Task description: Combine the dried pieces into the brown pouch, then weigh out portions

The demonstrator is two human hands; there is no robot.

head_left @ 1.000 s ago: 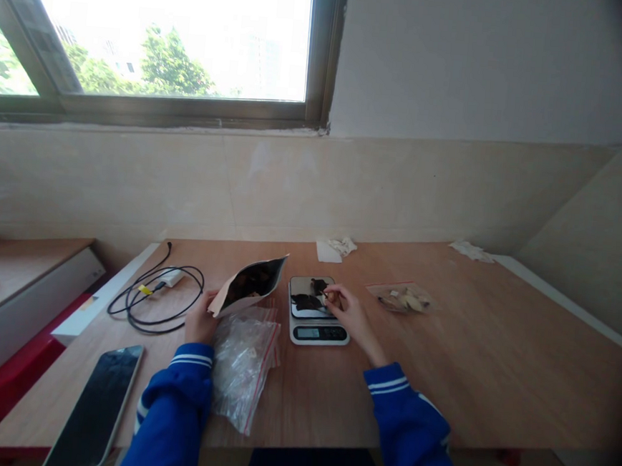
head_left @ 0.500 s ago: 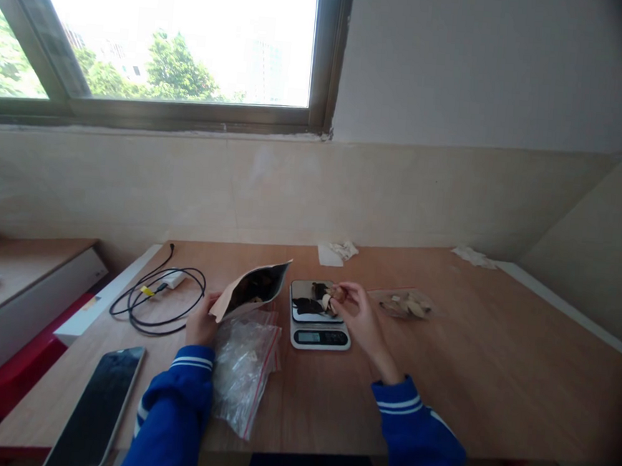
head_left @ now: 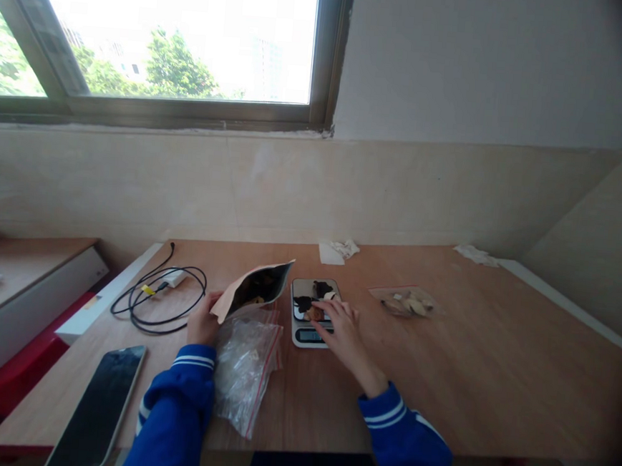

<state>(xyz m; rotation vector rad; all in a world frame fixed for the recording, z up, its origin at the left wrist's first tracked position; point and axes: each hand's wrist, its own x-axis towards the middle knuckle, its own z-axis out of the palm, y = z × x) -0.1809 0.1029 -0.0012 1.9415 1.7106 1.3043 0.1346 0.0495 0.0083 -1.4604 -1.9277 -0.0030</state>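
Observation:
My left hand grips the lower end of an open tan pouch with dark contents, tilted so its mouth faces the scale. A small kitchen scale stands just right of the pouch with dark and brown pieces on its shiny plate. My right hand lies over the scale's near right part, fingers stretched toward the pieces and touching them. Whether the fingers pinch a piece is too small to tell. A pile of clear zip bags lies under the pouch by my left wrist.
A filled clear bag of pale pieces lies right of the scale. A phone rests at the near left edge, a coiled black cable with a charger behind it. Crumpled tissues sit by the wall.
My right hand has dropped from the far right of the scale plate to its near side, now covering part of the display. The pouch and left hand have barely moved.

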